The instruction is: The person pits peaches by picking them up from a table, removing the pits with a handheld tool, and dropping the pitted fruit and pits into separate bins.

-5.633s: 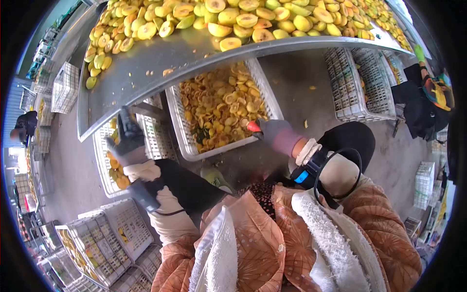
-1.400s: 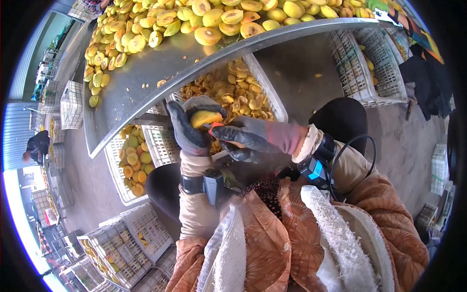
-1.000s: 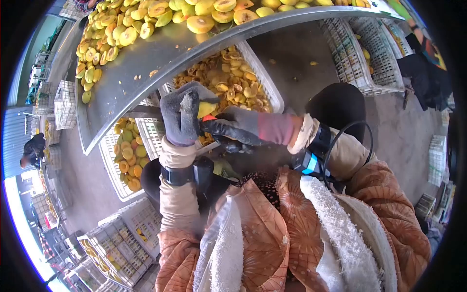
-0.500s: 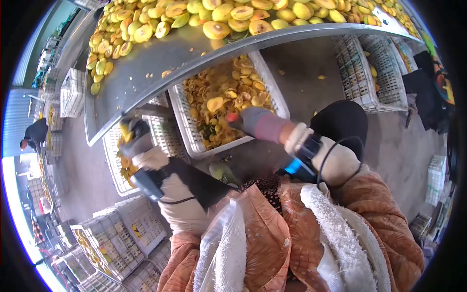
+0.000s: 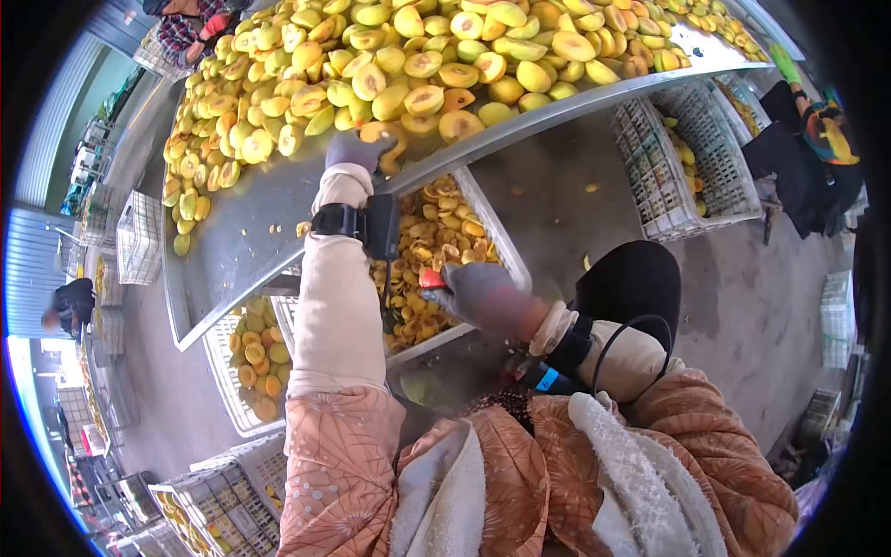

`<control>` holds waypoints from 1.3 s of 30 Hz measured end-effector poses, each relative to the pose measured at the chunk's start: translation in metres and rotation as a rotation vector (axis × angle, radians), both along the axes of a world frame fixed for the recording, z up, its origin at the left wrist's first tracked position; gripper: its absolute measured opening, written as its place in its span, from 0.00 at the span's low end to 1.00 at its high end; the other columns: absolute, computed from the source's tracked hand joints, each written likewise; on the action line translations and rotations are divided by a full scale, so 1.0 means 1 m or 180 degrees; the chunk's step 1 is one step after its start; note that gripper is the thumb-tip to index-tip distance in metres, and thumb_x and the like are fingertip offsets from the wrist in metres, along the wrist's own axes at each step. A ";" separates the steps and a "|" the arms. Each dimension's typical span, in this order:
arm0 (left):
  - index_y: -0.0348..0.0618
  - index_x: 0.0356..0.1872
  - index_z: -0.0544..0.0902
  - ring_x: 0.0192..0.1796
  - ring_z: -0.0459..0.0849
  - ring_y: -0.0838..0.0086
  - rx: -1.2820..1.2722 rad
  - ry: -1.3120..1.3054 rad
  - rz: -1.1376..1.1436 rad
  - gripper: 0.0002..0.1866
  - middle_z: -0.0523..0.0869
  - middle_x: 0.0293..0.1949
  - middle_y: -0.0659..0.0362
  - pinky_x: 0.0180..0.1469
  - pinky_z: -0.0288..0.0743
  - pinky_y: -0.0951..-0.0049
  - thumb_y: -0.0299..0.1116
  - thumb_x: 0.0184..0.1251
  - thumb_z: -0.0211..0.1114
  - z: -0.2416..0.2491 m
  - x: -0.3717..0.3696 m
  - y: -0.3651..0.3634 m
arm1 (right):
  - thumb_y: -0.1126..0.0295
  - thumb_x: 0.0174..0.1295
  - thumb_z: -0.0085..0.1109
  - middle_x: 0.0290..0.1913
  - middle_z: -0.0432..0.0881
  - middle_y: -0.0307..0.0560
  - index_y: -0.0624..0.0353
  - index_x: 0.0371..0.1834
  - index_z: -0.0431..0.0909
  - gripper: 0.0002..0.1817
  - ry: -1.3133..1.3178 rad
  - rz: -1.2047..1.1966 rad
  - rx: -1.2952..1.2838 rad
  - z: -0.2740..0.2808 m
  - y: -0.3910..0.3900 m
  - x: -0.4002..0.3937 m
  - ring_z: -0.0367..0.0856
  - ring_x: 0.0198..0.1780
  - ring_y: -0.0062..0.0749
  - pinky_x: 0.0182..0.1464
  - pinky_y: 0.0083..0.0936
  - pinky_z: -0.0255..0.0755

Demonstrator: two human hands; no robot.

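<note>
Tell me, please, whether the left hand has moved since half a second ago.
Yes: the left hand has moved forward and to the right, from outside the near edge of the metal table to over it, at the halved fruit.

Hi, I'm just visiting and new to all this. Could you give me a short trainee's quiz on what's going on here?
1. What colour is the object in the right hand? A) blue B) red C) green
2. True or false: the left hand is over the metal table, close to cut fruit.
3. Fill in the blank: the crate of fruit pieces beside the right hand, below the table's edge, is ____ in colour.

Key: 1 B; 2 true; 3 white.
</note>
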State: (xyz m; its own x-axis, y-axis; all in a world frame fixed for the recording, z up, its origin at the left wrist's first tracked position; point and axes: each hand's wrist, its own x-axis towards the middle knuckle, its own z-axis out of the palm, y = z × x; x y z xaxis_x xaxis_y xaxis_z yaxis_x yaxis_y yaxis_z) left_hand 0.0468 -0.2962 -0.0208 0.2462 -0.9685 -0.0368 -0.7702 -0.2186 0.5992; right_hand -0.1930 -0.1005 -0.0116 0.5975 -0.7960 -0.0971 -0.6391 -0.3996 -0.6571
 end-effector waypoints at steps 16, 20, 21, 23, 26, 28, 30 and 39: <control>0.37 0.54 0.72 0.46 0.79 0.72 -0.0581 0.3704 -0.0174 0.22 0.78 0.47 0.55 0.51 0.74 0.72 0.27 0.57 0.64 0.056 -0.035 0.207 | 0.51 0.61 0.55 0.27 0.79 0.59 0.61 0.34 0.76 0.20 -0.1834 -0.0431 -0.0058 0.033 0.015 0.017 0.77 0.31 0.57 0.32 0.42 0.69; 0.40 0.53 0.73 0.53 0.77 0.72 -0.0974 0.4900 0.0047 0.16 0.78 0.50 0.56 0.54 0.72 0.70 0.36 0.69 0.53 0.044 -0.045 0.220 | 0.52 0.61 0.55 0.26 0.78 0.61 0.64 0.33 0.76 0.21 -0.1508 -0.0341 0.0034 0.039 0.024 0.022 0.77 0.31 0.58 0.32 0.43 0.69; 0.40 0.55 0.73 0.53 0.77 0.72 -0.1039 0.4978 0.0351 0.17 0.77 0.50 0.55 0.55 0.72 0.69 0.37 0.70 0.52 0.044 -0.048 0.222 | 0.52 0.61 0.55 0.26 0.78 0.61 0.65 0.32 0.76 0.22 -0.1679 -0.0341 -0.0003 0.038 0.025 0.024 0.77 0.31 0.58 0.33 0.43 0.69; 0.38 0.55 0.72 0.54 0.76 0.70 -0.1153 0.4789 0.0621 0.18 0.76 0.52 0.53 0.56 0.71 0.68 0.38 0.69 0.54 0.037 -0.047 0.224 | 0.52 0.62 0.55 0.26 0.78 0.61 0.66 0.32 0.77 0.22 -0.1715 -0.0322 0.0173 0.033 0.023 0.027 0.77 0.32 0.58 0.33 0.42 0.69; 0.35 0.53 0.72 0.51 0.78 0.70 -0.2155 0.1390 0.0089 0.19 0.78 0.49 0.53 0.54 0.72 0.71 0.37 0.66 0.59 0.014 -0.051 0.234 | 0.52 0.62 0.54 0.26 0.78 0.63 0.66 0.31 0.77 0.23 -0.1740 -0.0327 0.0292 0.032 0.022 0.029 0.76 0.33 0.59 0.34 0.41 0.69; 0.32 0.53 0.72 0.50 0.77 0.70 -0.1830 0.1122 0.0026 0.21 0.78 0.47 0.52 0.53 0.71 0.73 0.35 0.64 0.61 0.053 -0.066 0.243 | 0.52 0.62 0.53 0.27 0.78 0.64 0.66 0.31 0.77 0.23 -0.1723 -0.0347 0.0227 0.034 0.022 0.028 0.76 0.34 0.59 0.34 0.41 0.69; 0.32 0.53 0.72 0.49 0.77 0.71 -0.1639 0.1892 -0.0124 0.22 0.78 0.47 0.53 0.53 0.71 0.73 0.36 0.63 0.62 0.058 -0.071 0.243 | 0.61 0.64 0.55 0.24 0.78 0.55 0.67 0.38 0.76 0.16 -0.1628 -0.0206 0.0442 0.039 0.022 0.026 0.77 0.26 0.42 0.32 0.32 0.68; 0.42 0.57 0.70 0.47 0.77 0.71 -0.1879 0.4157 0.2284 0.29 0.77 0.47 0.58 0.50 0.73 0.73 0.57 0.70 0.45 0.074 -0.120 0.216 | 0.58 0.66 0.53 0.35 0.78 0.44 0.67 0.42 0.75 0.19 -0.1930 -0.0235 0.2212 0.038 0.024 0.025 0.73 0.34 0.20 0.33 0.23 0.68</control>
